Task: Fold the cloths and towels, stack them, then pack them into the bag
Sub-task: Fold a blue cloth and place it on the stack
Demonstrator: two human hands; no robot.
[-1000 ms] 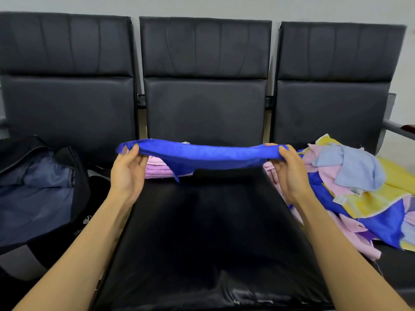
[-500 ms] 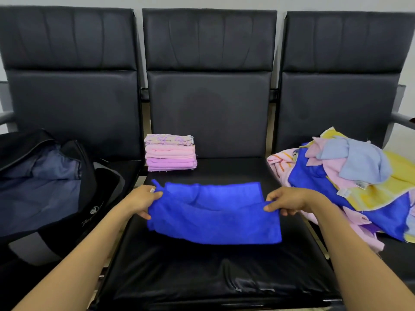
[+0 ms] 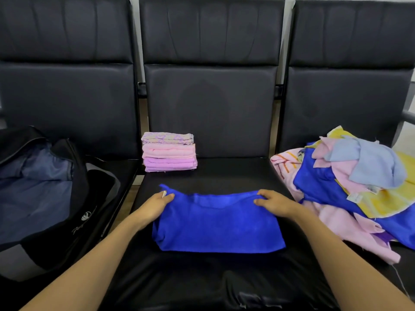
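Note:
A bright blue cloth point(image 3: 216, 223) lies folded on the middle black seat point(image 3: 202, 277). My left hand point(image 3: 155, 206) pinches its far left corner. My right hand point(image 3: 275, 203) pinches the far right corner. Behind the blue cloth, at the back of the same seat, stands a neat stack of folded pink and purple cloths point(image 3: 168, 154). An open dark bag point(image 3: 45, 194) with a blue lining sits on the left seat. A loose heap of unfolded cloths point(image 3: 359, 187), blue, pink, yellow and pale blue, covers the right seat.
Three black padded chairs stand in a row with tall backrests point(image 3: 211, 75) behind the seats. A metal armrest point(image 3: 407, 116) shows at the far right. A narrow gap separates the middle seat from the left one.
The blue cloth, held stretched in the air a second ago, has come down onto the seat. Its far edge has been brought over, leaving the cloth folded with both hands at the far corners.

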